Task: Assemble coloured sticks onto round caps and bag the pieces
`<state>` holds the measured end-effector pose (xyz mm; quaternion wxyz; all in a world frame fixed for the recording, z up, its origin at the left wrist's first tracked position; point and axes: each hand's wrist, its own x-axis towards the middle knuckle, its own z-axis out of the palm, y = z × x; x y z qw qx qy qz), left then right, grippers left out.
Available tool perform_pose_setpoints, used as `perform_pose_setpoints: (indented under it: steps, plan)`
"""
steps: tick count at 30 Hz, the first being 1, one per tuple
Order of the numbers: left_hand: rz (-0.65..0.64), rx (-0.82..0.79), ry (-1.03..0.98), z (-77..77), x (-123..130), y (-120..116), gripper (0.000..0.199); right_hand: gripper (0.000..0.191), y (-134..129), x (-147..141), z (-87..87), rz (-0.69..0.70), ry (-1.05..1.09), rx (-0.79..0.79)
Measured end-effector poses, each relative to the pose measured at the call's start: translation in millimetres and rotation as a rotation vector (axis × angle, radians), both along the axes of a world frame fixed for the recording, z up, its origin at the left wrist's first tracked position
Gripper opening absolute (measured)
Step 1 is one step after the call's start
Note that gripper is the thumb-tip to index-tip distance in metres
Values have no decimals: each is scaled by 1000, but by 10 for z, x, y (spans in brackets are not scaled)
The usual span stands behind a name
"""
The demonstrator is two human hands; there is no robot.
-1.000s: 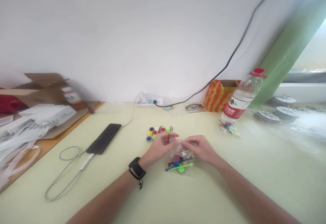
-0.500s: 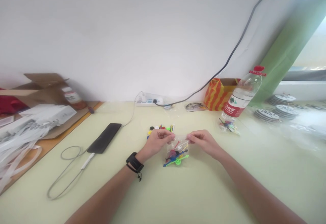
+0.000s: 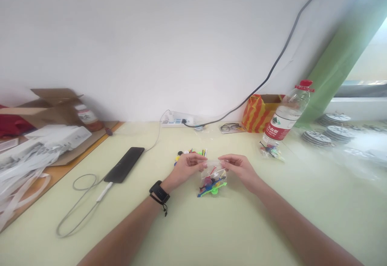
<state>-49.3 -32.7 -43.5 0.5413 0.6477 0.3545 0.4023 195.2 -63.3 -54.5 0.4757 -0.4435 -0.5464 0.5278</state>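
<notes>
A small clear plastic bag [image 3: 212, 179] hangs between my two hands, with coloured plastic pieces inside it. Among them I make out a green arrow-shaped spinner [image 3: 214, 190], a blue one and a red stick. My left hand [image 3: 189, 167] pinches the bag's top left corner between thumb and fingers; a black watch [image 3: 160, 192] is on that wrist. At the top right corner, my right hand [image 3: 240, 169] pinches the bag the same way. Just behind my left hand lies a pile of coloured discs and sticks [image 3: 180, 153], partly hidden by it.
Left of my arms lie a black phone [image 3: 124, 164] and its looped cable [image 3: 69, 231]. A power strip [image 3: 178, 120] and glasses [image 3: 229, 127] sit by the wall. To the right stand a tilted water bottle [image 3: 283, 117], another filled bag [image 3: 271, 151] and stacked discs [image 3: 317, 138].
The bag has shifted slightly to the right. My right hand has moved a little left along its top edge, and my fingers have closed in nearer each other.
</notes>
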Motion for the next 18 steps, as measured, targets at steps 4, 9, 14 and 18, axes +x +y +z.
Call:
perform_pose_setpoints:
  steps: [4, 9, 14, 18]
  plan:
    - [37, -70, -39, -8, -10, -6, 26, 36, 30, 18, -38, -10, 37, -5]
    - [84, -68, -58, -27, -15, -14, 27, 35, -8, -8, 13, 9, -25, 78]
    - [121, 10, -40, -41, 20, -12, 32, 46, -25, -33, 18, 30, -79, 105]
    - [77, 23, -11, -98, 42, -6, 37, 43, -34, -69, 18, 88, -193, 114]
